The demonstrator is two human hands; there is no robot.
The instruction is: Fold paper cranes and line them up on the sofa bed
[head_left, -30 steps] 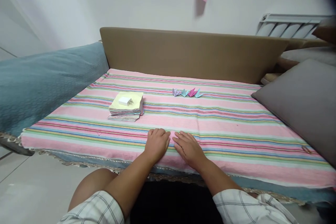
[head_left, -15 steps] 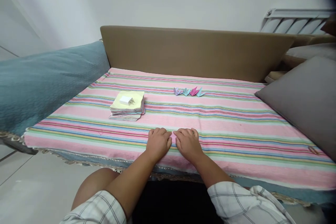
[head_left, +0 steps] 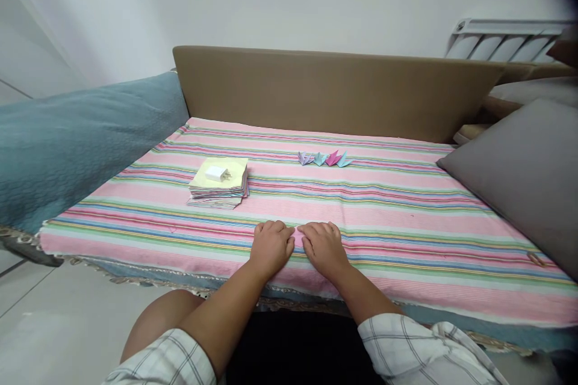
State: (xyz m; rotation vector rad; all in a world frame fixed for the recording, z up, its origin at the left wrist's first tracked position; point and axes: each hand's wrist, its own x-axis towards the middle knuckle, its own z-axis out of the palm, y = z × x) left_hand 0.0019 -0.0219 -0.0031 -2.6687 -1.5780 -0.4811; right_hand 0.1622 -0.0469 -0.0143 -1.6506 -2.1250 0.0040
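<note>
A small piece of pink paper (head_left: 298, 237) lies on the striped cloth (head_left: 370, 216), mostly covered by my hands. My left hand (head_left: 271, 245) rests on its left side and my right hand (head_left: 323, 246) on its right, index fingertips almost meeting at its top edge. The fingers of both hands are bent and close together, pressing the paper down. Beyond them stand several folded paper figures in a row, purple (head_left: 305, 159), light blue (head_left: 320, 159) and pink (head_left: 333, 158) among them. A stack of square paper (head_left: 219, 187) lies to the left, with a white plug adapter (head_left: 217, 174) on top.
A brown backrest (head_left: 334, 93) runs along the far side. At the left is a blue covered armrest (head_left: 90, 132), at the right a grey cushion (head_left: 519, 174). A small brownish loop (head_left: 536, 259) lies on the cloth near the cushion.
The camera view has shifted very slightly. Both hands stay at the paper, and the right hand's fingers lie a little closer together.
</note>
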